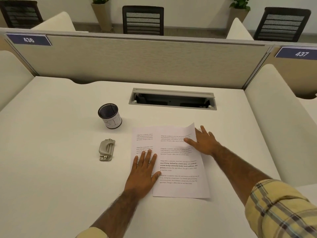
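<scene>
Two printed sheets lie overlapping on the white desk (51,169). The top sheet (180,169) sits to the right over a lower sheet (142,140). My left hand (145,172) presses flat on the lower sheet with straight fingers. My right hand (204,143) holds the top sheet's right edge, thumb on top and fingers under it. That far right corner curls up off the desk.
A black mesh cup (110,115) with a paper label reading BIN stands left of the papers. A grey hole punch (106,150) lies nearer, below it. An open cable tray (172,99) sits behind the papers. A beige partition (137,60) closes the back.
</scene>
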The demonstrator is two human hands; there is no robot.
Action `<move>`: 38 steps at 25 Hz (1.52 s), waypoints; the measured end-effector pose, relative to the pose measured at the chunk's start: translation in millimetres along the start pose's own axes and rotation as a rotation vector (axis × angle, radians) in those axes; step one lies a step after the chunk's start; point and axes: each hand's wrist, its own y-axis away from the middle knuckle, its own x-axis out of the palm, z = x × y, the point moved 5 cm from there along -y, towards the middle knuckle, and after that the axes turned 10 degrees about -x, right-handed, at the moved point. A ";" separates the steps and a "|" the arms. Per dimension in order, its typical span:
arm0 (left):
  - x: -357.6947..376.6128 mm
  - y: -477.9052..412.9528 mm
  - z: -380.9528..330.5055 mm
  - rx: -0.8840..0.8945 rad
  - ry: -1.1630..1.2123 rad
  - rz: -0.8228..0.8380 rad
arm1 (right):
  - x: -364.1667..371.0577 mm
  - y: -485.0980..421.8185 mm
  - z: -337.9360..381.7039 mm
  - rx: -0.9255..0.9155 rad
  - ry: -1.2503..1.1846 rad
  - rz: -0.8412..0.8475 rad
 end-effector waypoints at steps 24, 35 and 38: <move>-18.5 2.1 3.8 -0.153 0.124 -0.048 | 21.2 99.6 -8.2 0.289 -0.858 -0.622; -18.4 -40.0 10.9 -0.173 0.062 0.115 | 25.2 30.8 57.6 -0.055 -0.080 -0.129; -14.3 -39.4 12.5 -0.174 0.058 0.084 | 22.0 14.2 50.5 -0.118 0.090 0.002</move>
